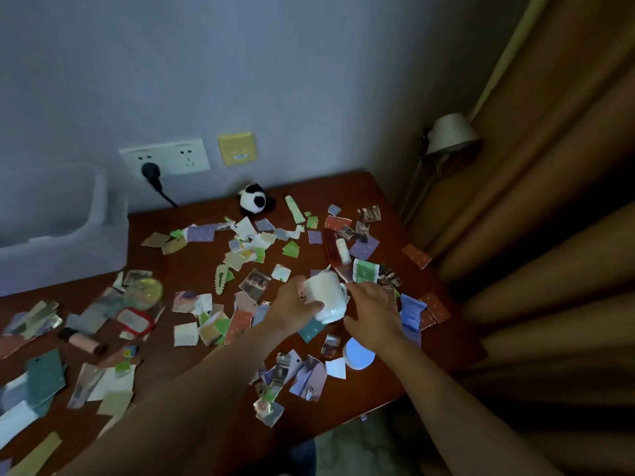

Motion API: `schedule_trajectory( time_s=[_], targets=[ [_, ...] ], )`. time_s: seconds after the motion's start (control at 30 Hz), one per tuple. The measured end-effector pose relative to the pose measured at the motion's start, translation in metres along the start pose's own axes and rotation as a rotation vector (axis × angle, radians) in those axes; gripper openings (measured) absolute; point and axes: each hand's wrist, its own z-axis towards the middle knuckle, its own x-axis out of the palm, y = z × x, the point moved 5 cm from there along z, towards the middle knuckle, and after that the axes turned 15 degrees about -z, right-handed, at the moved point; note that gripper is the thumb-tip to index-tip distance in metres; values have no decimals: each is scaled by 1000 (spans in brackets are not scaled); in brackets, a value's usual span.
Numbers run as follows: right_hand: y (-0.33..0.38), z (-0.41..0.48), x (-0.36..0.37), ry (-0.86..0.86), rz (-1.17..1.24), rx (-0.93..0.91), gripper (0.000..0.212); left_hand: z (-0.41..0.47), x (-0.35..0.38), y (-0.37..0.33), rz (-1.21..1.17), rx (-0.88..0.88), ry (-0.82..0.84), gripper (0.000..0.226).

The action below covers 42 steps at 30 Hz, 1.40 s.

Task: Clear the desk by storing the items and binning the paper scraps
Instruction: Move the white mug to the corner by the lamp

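Two bare forearms stretched over the near edge of a dark wooden desk [378, 383]. Just beside the right wrist a round white lid [357, 353] lay flat among the paper scraps [305, 376] strewn over most of the desktop. The left hand [292, 305] gripped a white cup [326, 293], fingers curled round its body, and held it tipped on its side just above the scraps, right of the desk's middle. The right hand [374, 310] sat at the cup's handle side, its back to the camera. Its fingertips were hidden, so I could not tell whether they grasped the handle or only touched it.

Left of the hands lay a pearl hair clip [220, 278]. Beyond the cup a small white tube [343, 250] rested against a red case [330, 249]. Near the far edge sat a panda toy [253, 199]. A clear plastic box [62, 228] stood far left against the wall, near a socket [165, 159] with a black plug [151, 171] in it. A lamp [452, 134] stood right of the desk, before a brown curtain [549, 166].
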Motion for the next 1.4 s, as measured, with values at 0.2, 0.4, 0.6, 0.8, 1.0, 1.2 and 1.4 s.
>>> schedule_trajectory(
  time_s=[0.2,0.4,0.6,0.8,1.0,1.2,1.4],
  targets=[
    [-4,28,13,115,67,-41,70,41,12,24,-201,-191,-61,98],
    [-2,40,29,281,312,-12,75,48,25,30,-286,-305,-146,83],
    [-9,62,27,336,761,113,48,52,32,32,-288,-357,-260,109],
    [-19,93,-4,359,870,89,48,52,27,3,-499,-345,-338,95],
    [-40,124,-40,307,895,30,41,69,31,-45,-478,-281,-302,84],
    [-72,156,-67,321,905,36,54,95,47,-91,-505,-187,-258,66],
    [-107,183,-86,409,967,102,62,125,55,-132,-528,-159,-243,61]
  ],
)
